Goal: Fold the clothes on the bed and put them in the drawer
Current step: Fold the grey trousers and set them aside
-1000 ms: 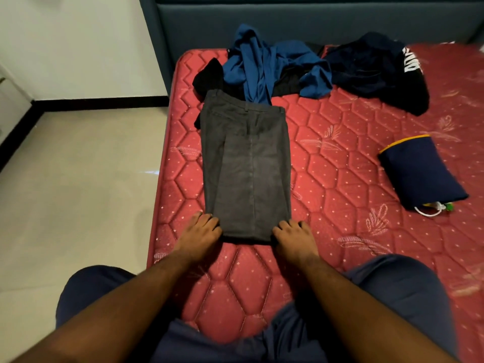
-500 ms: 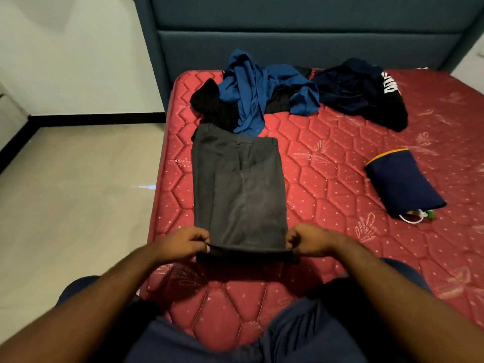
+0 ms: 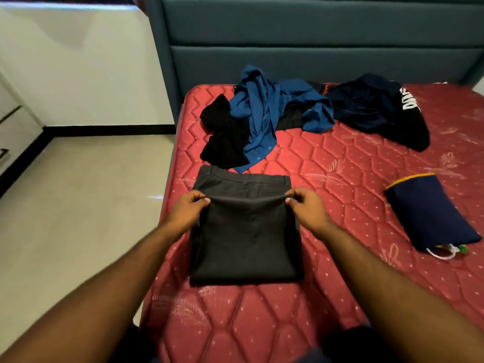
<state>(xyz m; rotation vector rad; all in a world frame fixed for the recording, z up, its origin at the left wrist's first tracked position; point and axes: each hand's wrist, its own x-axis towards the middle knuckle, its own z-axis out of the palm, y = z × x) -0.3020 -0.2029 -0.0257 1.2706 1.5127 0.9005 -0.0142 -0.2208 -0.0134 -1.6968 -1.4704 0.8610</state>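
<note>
Dark grey trousers [image 3: 246, 237] lie on the red mattress [image 3: 348, 184], their lower half doubled up over the upper half. My left hand [image 3: 188, 208] pinches the left corner of the raised hem, and my right hand [image 3: 305, 205] pinches the right corner. The hem hangs just short of the waistband [image 3: 246, 178]. Beyond it lies a heap: a black garment [image 3: 222, 137], a blue shirt [image 3: 267, 111] and a navy garment with white letters [image 3: 377, 108].
A folded navy piece with a yellow edge [image 3: 427, 213] lies at the right on the mattress. A teal headboard [image 3: 314, 43] stands behind. Pale floor [image 3: 78, 205] lies left of the bed, with drawer fronts [image 3: 10, 132] at the far left edge.
Both hands took hold of the hem corners near the bed's front edge, lifted them and carried them away from me over the trousers, doubling the legs toward the waistband.
</note>
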